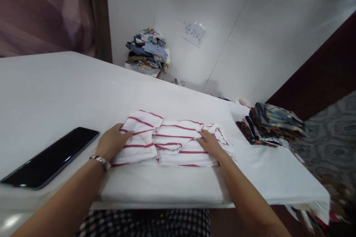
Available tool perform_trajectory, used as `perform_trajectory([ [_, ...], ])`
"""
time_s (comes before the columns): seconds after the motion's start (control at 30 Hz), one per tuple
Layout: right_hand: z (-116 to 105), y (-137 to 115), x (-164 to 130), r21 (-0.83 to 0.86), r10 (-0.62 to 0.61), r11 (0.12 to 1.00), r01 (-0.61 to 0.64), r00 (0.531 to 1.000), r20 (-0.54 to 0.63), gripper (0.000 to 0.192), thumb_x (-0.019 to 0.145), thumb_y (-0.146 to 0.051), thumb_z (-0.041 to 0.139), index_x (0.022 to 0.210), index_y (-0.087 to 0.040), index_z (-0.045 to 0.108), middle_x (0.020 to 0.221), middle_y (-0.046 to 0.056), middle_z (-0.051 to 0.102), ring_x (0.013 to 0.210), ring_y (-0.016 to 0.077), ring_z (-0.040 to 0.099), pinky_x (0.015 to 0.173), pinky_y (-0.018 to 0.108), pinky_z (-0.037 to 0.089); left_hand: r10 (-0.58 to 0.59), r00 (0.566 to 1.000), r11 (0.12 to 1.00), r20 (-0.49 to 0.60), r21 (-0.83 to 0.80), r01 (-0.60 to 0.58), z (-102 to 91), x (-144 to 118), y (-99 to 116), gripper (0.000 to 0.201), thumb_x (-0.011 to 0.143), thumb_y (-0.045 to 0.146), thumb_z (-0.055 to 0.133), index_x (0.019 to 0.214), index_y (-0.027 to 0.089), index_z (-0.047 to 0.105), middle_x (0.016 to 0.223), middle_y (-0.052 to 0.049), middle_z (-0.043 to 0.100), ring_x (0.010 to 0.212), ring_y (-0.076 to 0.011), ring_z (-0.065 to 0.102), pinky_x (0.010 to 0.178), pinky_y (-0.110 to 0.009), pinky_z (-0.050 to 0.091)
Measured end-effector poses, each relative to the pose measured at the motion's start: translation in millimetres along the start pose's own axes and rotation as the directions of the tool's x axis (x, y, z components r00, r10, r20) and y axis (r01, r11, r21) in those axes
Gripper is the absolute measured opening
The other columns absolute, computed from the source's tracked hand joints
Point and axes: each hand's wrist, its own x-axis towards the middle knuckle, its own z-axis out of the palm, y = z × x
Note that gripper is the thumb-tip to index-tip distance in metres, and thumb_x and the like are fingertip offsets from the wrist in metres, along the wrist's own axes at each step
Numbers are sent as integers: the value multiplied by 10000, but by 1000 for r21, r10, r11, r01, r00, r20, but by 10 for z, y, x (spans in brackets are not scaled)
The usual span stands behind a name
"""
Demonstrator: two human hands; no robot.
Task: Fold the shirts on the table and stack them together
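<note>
pressing down on a white garment with red stripes [169, 139], both hands lie flat on the cloth, which sits at the near edge of the white surface [55, 92]. the left hand [112, 144] rests on the garment's left part, fingers spread and holding nothing; the right hand [210, 143] lies on its right part, fingers narrow at a bunched fold, gripping or only pushing i cannot tell. judging from its compact shape, the folding looks well along, with smoothing and a final fold perhaps left. left of the garment lies a dark phone [51, 157]; right of it a pile of patterned clothes [271, 124]; beyond it, a heap of clothes [147, 52] against the white wall, under a paper note [194, 32].
</note>
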Motion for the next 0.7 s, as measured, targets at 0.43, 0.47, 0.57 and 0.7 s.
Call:
perform_trajectory([
  [0.43,444,-1399,-187,303,-620,768,564,774,130,602,830,-466,600,1380,-275,450,1486,87,377,1393,300,287,1126,547,189,7,1000,1000,-14,15,-7,26,91,-10,504,728,451,565,1102,113,588,1061,-176,676,977,-307,633,798,-340,457],
  [0.47,501,-1404,-185,297,-628,767,569,760,166,584,818,-453,619,1355,-266,483,1467,95,408,1378,309,313,1121,555,190,3,1000,1000,-5,6,-3,9,94,8,520,721,451,578,1104,100,589,1078,-185,670,992,-306,631,813,-337,460],
  [0.57,539,-1330,-175,407,-604,755,514,787,126,459,817,-440,619,1249,-286,583,1363,69,540,1300,283,436,1107,531,247,-47,999,996,23,-72,49,-74,81,81,620,711,496,597,1167,77,566,1168,-199,636,1037,-295,620,826,-325,476],
  [0.7,366,-1207,-231,753,-283,601,268,952,-113,355,879,-438,522,1185,-290,626,1248,34,630,1210,227,533,1049,450,384,-90,994,971,59,-215,101,-233,52,196,775,696,546,620,1297,80,474,1277,-201,571,1059,-280,614,815,-316,497],
])
